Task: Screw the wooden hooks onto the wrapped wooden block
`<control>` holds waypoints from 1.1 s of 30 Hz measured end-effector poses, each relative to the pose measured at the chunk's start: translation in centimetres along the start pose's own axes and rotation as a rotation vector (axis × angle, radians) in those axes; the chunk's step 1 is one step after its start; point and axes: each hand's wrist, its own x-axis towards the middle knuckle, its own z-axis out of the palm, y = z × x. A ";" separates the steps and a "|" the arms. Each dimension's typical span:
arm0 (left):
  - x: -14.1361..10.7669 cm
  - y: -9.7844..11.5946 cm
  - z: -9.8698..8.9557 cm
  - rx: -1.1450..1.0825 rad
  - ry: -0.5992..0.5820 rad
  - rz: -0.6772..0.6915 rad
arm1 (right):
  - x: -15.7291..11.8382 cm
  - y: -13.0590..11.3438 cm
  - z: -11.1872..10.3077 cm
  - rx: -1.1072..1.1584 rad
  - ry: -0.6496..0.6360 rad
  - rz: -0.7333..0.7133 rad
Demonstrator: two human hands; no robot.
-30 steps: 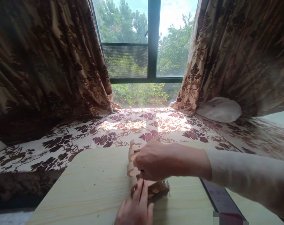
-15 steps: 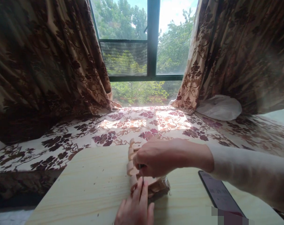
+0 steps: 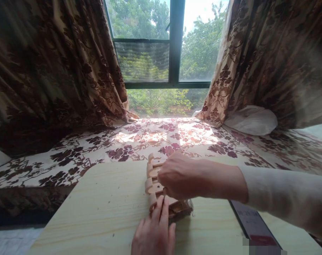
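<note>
A pale beige wooden piece (image 3: 151, 186) with a row of rounded, hook-like lobes along its left side lies on the table. Small dark holes or screw heads dot its top. My right hand (image 3: 178, 179) is closed in a fist above its right part, around a thin-shafted tool mostly hidden by the fingers. My left hand (image 3: 154, 230) reaches in from the near side, its fingertips pressed together at the piece's near end around a thin dark rod. A brown, film-wrapped block (image 3: 181, 209) lies at the near right of the wooden piece, partly under it.
The light wood-grain table (image 3: 97, 209) has small dark crumbs scattered on it. A phone (image 3: 253, 223) lies at the right, partly under my forearm. Beyond stand a flower-patterned covered ledge (image 3: 139, 141), a white plastic bag (image 3: 254, 120), curtains (image 3: 97, 71) and a window (image 3: 174, 63).
My right hand has shifted slightly right and turned, uncovering more of the wooden piece's lobes and a dark hole. My left fingertips stay at its near end. The camera view has shifted slightly.
</note>
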 end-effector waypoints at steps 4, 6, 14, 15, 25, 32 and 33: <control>0.3 0.6 -0.6 -0.064 -0.034 -0.072 | -0.3 0.4 -0.4 0.015 0.006 -0.030; 0.3 0.9 -0.9 -0.079 -0.031 -0.109 | -0.4 0.6 -0.7 0.037 0.019 -0.105; 0.1 0.6 -0.9 -0.081 -0.059 -0.065 | 0.3 0.9 -0.1 0.096 0.008 -0.149; 0.1 0.5 -0.9 -0.083 -0.059 -0.054 | 0.4 1.0 -0.1 0.103 -0.007 -0.135; 0.5 1.0 -1.6 -0.094 -0.094 -0.141 | -0.1 0.2 -0.1 0.058 0.042 -0.148; 0.1 0.2 -0.5 -0.028 -0.028 -0.037 | 0.3 -0.1 0.4 0.075 0.026 -0.072; 0.1 0.2 -0.4 -0.020 -0.015 -0.029 | 0.3 -0.1 0.1 0.068 0.012 -0.045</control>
